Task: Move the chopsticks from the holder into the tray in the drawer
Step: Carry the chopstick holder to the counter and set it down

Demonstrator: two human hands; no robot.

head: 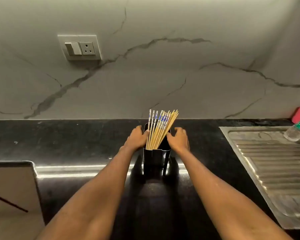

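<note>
A black rectangular holder [155,158] stands upright on the dark countertop. Several wooden chopsticks [160,129] with blue-and-white patterned tops lean in it, fanned toward the right. My left hand [137,136] presses against the holder's left side near the rim. My right hand [178,138] rests against the right side, fingers curled over the rim's far corner. Both hands clasp the holder between them. No drawer or tray is in view.
The black countertop [76,141] meets a marble wall with a switch and socket plate [80,47]. A steel sink drainboard [275,163] lies at the right, with a plastic bottle [298,130] on it. A pale cutout [12,191] sits at the lower left.
</note>
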